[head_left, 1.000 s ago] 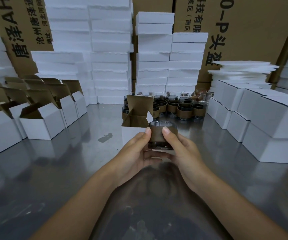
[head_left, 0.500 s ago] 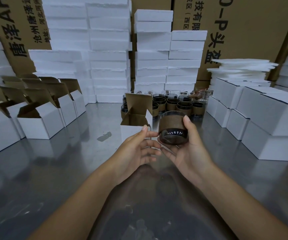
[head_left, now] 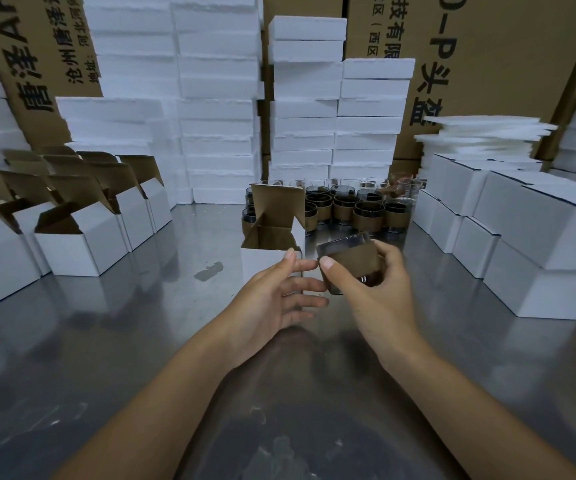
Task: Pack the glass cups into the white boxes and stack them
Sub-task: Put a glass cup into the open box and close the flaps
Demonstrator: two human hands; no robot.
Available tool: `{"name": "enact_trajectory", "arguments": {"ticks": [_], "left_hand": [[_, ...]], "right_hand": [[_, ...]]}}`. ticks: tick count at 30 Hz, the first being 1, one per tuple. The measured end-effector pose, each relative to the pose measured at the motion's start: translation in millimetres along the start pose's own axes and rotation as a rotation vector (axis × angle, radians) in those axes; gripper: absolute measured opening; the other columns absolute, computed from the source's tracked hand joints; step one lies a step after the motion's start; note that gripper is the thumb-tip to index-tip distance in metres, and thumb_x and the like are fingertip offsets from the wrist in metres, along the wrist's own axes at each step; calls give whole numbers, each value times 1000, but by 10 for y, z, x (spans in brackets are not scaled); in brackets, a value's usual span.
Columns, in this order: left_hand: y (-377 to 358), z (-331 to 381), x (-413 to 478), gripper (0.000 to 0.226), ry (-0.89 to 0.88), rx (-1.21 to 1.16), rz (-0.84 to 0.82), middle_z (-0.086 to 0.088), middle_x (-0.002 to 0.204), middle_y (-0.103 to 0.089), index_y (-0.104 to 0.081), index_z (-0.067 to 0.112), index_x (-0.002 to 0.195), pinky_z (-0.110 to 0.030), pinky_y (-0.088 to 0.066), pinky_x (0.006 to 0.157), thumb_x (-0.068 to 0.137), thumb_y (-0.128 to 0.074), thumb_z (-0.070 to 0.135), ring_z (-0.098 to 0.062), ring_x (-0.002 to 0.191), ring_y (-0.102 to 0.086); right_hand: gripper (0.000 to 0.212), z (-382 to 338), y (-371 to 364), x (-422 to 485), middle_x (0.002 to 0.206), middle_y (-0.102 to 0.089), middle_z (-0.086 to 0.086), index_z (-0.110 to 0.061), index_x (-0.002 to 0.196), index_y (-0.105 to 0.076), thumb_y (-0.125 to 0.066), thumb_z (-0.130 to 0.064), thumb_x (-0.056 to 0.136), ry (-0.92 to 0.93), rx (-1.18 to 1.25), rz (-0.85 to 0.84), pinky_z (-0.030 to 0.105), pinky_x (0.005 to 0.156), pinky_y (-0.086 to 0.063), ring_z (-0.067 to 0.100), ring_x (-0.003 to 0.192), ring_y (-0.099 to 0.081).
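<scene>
Head view: right hand (head_left: 380,299) grips a brown-sleeved glass cup (head_left: 350,259) beside an open white box (head_left: 262,266); left hand (head_left: 272,301) spread loosely before it. Rear carton (head_left: 504,64) reads "头盔".

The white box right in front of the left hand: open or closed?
Open. The white box has its brown lid flap standing upright, leaving the top uncovered. Its inside is hidden, so contents cannot be told.
</scene>
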State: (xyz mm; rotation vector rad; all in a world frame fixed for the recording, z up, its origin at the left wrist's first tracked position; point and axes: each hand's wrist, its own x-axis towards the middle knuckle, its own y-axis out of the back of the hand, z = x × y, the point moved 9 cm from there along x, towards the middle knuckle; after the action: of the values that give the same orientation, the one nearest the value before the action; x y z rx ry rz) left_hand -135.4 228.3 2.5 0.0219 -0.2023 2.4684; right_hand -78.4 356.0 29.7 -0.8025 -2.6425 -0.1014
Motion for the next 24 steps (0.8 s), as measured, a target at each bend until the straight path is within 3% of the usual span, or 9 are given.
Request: {"name": "enact_trajectory", "arguments": {"ticks": [7,11,16,21,24], "left_hand": [[32,-22,1,63,24,4,31,-7,101,-66,-58,19,119,-29,-52,74,71,-46,59,-18,88,-68],[48,-48,-5,64,45,-11,45,-7,110,-67,-58,20,122,-30,-51,74,74,-45,60,-19,94,-68],[37,-31,-26,62,23,-6,53,-8,108,-70,-63,19,115,-29,-52,74,71,-50,61,-16,93,-67],[94,31,-38,68,-53,-27,85,-14,104,-69,-59,8,118,-32,-53,81,69,-62,54,-15,84,-66],[118,70,-42,68,-98,-32,91,-5,99,-71,-57,10,120,-32,-51,80,67,-66,51,-10,77,-67]], "right_hand": [[47,-53,-38,-7,80,-64,-17,-35,98,-50,-82,-28,64,53,47,-44,3,57,-43,-13,74,-60],[61,-117,-124,-33,91,-63,-29,-31,103,-48,-87,-15,59,143,13,-151,5,66,-45,-10,86,-61],[67,-138,-237,-82,97,-56,-13,-27,102,-41,-86,-6,58,202,-59,-253,7,73,-44,-7,88,-59],[65,-235,-241,-85,96,-60,-30,-28,106,-44,-81,-14,55,267,-33,-243,6,77,-42,-8,90,-58],[66,-250,-213,-81,108,-61,-19,-33,110,-48,-82,-15,56,301,-81,-217,19,91,-44,2,105,-57]]}}
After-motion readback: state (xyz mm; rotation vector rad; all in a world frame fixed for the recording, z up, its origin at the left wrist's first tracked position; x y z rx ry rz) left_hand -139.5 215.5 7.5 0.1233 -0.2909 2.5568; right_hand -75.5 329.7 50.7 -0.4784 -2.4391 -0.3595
